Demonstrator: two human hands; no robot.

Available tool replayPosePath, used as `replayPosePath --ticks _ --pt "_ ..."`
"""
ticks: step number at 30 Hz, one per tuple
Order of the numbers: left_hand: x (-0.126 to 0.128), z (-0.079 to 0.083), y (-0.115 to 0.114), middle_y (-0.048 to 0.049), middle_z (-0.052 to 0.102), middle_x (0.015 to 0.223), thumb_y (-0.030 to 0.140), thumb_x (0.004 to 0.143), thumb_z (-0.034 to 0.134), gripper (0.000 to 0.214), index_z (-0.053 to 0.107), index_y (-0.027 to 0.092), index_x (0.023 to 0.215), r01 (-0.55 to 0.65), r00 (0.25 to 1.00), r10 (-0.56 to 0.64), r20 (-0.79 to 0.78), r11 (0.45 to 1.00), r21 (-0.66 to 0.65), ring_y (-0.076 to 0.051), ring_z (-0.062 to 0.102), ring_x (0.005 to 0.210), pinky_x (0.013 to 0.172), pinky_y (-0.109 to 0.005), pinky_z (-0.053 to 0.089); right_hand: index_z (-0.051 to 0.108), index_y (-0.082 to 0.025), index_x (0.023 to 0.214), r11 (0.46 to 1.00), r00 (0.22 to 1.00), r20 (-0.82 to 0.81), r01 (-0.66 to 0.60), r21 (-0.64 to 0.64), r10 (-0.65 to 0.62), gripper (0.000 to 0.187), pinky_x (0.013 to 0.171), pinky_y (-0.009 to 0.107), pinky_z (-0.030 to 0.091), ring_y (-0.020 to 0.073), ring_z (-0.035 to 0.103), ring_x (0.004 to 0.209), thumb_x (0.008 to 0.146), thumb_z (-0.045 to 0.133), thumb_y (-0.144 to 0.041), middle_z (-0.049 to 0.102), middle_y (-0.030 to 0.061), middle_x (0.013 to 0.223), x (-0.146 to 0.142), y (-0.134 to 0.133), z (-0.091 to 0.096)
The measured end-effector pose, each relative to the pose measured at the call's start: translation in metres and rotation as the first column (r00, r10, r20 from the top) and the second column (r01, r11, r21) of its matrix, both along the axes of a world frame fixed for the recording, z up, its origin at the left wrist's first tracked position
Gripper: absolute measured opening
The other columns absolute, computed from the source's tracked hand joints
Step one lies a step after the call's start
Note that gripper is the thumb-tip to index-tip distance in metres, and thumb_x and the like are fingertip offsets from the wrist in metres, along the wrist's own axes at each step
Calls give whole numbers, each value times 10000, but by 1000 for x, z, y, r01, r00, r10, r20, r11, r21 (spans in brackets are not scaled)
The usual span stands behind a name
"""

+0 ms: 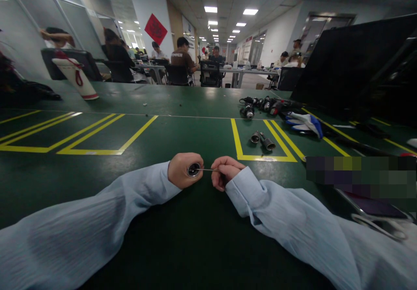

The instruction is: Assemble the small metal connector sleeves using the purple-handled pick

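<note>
My left hand [181, 170] is closed in a fist round a small round metal part [193, 169], whose open end faces the camera. My right hand [224, 171] pinches a thin metal rod or tool [208, 169] whose tip reaches into that part. Both hands rest on the dark green table [182, 129], close together near its middle. Light blue sleeves cover both arms.
Two small metal cylinders [262, 140] lie inside a yellow-marked box to the right. Further back lie several black parts [260, 105] and a white-and-blue glove [304, 123]. A white cup [75, 78] stands far left. A phone [374, 207] lies at right. People sit at desks behind.
</note>
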State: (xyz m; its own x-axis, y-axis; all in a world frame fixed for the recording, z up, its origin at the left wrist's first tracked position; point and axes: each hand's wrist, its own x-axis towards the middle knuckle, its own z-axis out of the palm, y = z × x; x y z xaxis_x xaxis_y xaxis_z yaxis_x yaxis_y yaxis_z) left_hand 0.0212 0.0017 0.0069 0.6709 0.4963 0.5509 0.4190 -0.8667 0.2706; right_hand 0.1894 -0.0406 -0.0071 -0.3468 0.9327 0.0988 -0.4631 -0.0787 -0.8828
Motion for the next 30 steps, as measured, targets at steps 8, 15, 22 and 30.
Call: replayPosePath --ticks 8,15,22,30 --pt "0 2 -2 23 527 524 175 700 519 97 472 164 616 -51 999 52 15 999 -17 -76 471 456 450 -177 377 499 -172 664 1000 1000 -25 -1 1 1 120 304 189 272 92 452 292 560 518 -230 596 -22 405 0 4 1" --pt "-1 -2 0 10 563 564 149 697 512 60 506 157 638 14 1000 -14 -28 1000 18 -83 508 496 476 -181 391 551 -154 689 994 981 169 84 69 -95 102 345 178 265 51 370 324 641 471 -194 548 -52 412 4 -13 14" --pt "-3 -4 3 1 564 579 161 706 500 54 529 152 662 83 991 -77 -106 995 52 -89 509 508 488 -183 389 550 -151 662 997 972 226 58 49 -67 102 339 166 246 57 384 327 619 466 -191 524 -47 382 11 -7 17" --pt "-2 -7 3 8 533 553 153 713 455 104 520 171 635 166 962 -125 -241 973 159 -104 483 484 457 -210 352 522 -151 644 987 970 192 -133 -94 149 90 293 171 251 87 409 273 571 474 -173 562 -17 361 17 12 14"
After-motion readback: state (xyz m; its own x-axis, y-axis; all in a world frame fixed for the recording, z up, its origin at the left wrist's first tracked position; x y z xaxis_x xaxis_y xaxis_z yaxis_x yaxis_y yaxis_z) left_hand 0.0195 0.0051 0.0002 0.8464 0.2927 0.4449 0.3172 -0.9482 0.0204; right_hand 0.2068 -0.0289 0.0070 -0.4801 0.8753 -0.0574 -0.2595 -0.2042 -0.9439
